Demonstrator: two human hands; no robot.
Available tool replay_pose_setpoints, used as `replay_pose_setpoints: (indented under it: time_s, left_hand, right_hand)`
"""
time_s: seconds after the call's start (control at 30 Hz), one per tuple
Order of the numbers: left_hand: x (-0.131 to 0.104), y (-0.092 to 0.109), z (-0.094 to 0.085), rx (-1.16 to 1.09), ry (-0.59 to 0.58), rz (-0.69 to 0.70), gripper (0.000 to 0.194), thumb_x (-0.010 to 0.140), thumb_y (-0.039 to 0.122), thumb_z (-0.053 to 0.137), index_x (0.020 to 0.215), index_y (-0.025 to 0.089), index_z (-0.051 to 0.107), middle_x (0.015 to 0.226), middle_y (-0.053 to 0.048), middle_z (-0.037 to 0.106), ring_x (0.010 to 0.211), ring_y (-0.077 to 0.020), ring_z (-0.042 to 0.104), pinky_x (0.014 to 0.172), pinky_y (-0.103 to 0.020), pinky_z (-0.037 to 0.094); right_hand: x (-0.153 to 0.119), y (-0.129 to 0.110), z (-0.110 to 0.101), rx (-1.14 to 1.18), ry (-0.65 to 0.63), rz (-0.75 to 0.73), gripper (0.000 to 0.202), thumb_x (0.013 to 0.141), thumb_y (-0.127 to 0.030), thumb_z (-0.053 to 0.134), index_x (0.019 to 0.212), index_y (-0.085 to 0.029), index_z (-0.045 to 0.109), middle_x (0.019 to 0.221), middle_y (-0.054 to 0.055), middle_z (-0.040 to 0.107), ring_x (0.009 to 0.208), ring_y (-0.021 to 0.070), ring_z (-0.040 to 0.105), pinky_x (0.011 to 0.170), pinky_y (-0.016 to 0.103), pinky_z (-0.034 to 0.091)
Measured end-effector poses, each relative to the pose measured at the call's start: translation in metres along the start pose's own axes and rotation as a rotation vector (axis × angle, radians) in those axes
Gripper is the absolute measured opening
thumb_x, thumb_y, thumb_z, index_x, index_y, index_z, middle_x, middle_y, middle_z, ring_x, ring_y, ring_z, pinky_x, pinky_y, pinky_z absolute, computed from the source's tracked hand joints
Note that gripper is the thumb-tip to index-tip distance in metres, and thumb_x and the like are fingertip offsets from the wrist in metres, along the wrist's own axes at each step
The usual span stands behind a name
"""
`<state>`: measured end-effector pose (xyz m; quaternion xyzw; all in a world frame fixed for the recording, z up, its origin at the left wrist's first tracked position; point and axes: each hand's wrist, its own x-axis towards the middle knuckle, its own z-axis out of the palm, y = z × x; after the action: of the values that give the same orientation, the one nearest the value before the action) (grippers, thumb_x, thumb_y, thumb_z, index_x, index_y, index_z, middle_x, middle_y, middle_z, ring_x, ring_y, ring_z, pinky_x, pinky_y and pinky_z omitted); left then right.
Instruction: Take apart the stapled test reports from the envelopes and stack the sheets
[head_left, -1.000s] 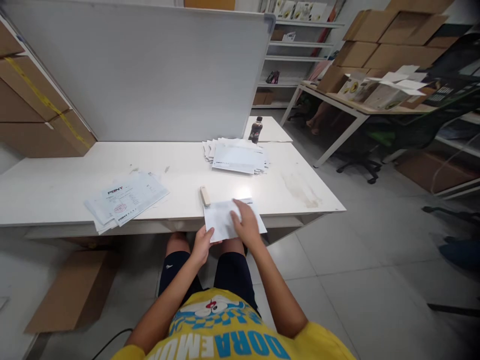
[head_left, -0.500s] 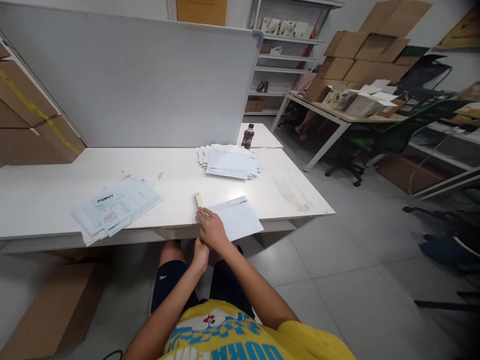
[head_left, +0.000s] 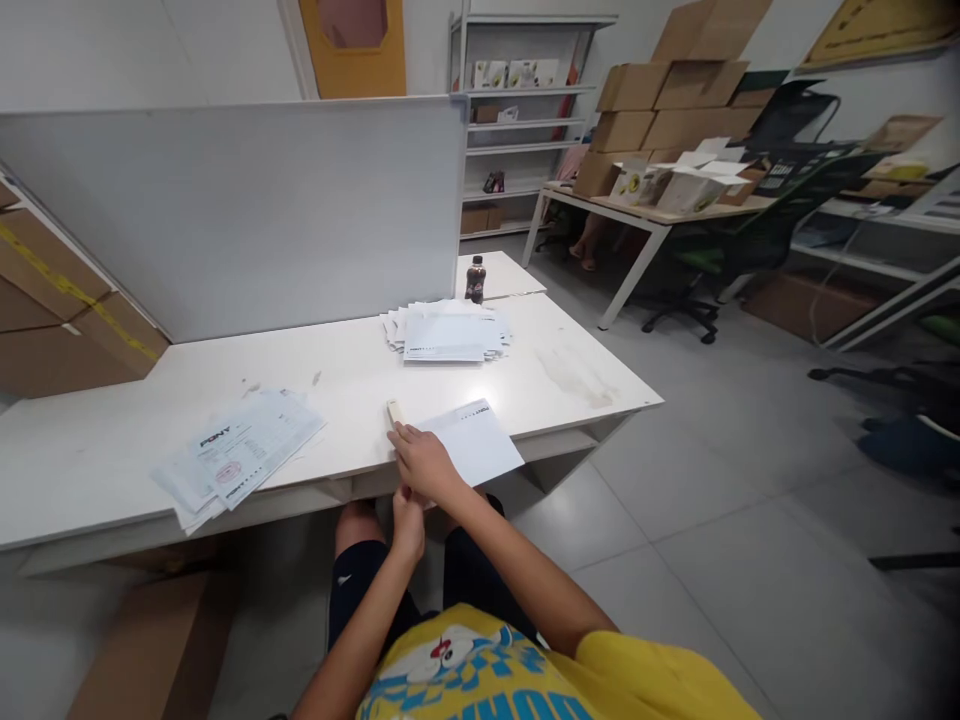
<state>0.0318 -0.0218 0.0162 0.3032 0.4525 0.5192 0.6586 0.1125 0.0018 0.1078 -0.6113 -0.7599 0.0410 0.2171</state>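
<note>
My right hand [head_left: 427, 465] lies closed over a narrow cream-coloured tool [head_left: 394, 411] that looks like a stapler. Its far end sticks out past my fingers at the desk's front edge. A white printed paper sheet [head_left: 476, 440] extends to the right from under this hand, partly overhanging the edge. Just below, my left hand [head_left: 409, 525] is closed at the sheet's near left corner; its fingertips are partly hidden beneath my right hand. Left on the desk is a fanned pile of printed papers [head_left: 244, 450]. A thicker paper stack [head_left: 446, 335] sits further back.
A dark drink bottle [head_left: 475, 282] stands behind the stack. Along the back of the white desk [head_left: 352, 365] rises a grey partition board [head_left: 300, 210]. Cardboard boxes [head_left: 82, 345] are at the far left, another box [head_left: 150, 640] below. An office chair [head_left: 780, 220] is at right.
My view has shifted, so the room sits further left and lower in the picture. Both hands keep nearly the same closed pose over the tool and paper.
</note>
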Motion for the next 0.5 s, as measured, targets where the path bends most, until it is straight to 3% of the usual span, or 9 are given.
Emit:
replay_pose_setpoints:
  time_s: [0.13,0.23,0.3,0.4,0.5]
  left_hand:
    - [-0.009,0.021,-0.024,-0.165,0.027,0.012,0.038,0.056,0.025,0.077,0.092,0.017,0.068,0.09,-0.005,0.072,0.079,-0.0172,0.066,0.067,-0.024,0.051]
    - [-0.026,0.031,-0.039,-0.238,0.15,-0.009,0.036,0.054,0.025,0.078,0.088,0.017,0.069,0.084,-0.003,0.072,0.07,-0.0157,0.066,0.058,-0.021,0.051]
    - [-0.038,0.036,-0.041,-0.235,0.171,0.002,0.036,0.057,0.026,0.078,0.091,0.017,0.068,0.084,-0.003,0.072,0.065,-0.0149,0.064,0.05,-0.02,0.048]
    - [-0.044,0.049,-0.043,-0.099,0.052,0.045,0.036,0.066,0.035,0.073,0.097,0.018,0.067,0.085,-0.004,0.071,0.064,-0.0165,0.064,0.048,-0.022,0.049]
    - [-0.026,0.079,-0.063,0.28,-0.057,0.238,0.037,0.081,0.047,0.056,0.101,0.018,0.066,0.091,-0.008,0.071,0.08,-0.0235,0.067,0.067,-0.034,0.055]
  right_hand:
    - [-0.047,-0.004,-0.009,0.067,-0.051,-0.099,0.061,0.08,-0.008,0.043,0.14,-0.018,0.038,0.149,0.009,0.037,0.136,0.0245,0.031,0.103,0.042,0.036]
    - [-0.086,-0.01,0.002,0.049,-0.08,-0.169,0.071,0.074,-0.004,0.045,0.143,-0.019,0.034,0.153,0.009,0.029,0.141,0.0251,0.022,0.11,0.048,0.025]
    - [-0.101,-0.01,0.01,0.024,-0.014,-0.173,0.071,0.073,-0.003,0.045,0.142,-0.018,0.036,0.151,0.01,0.033,0.139,0.025,0.025,0.11,0.048,0.024]
    - [-0.1,0.0,0.004,0.038,0.168,-0.175,0.062,0.075,-0.001,0.04,0.135,-0.018,0.047,0.137,0.01,0.053,0.127,0.0217,0.044,0.1,0.041,0.036]
    - [-0.073,0.02,-0.027,0.031,0.385,-0.154,0.055,0.076,-0.002,0.037,0.124,-0.019,0.057,0.121,0.009,0.063,0.114,0.0202,0.054,0.092,0.036,0.042]
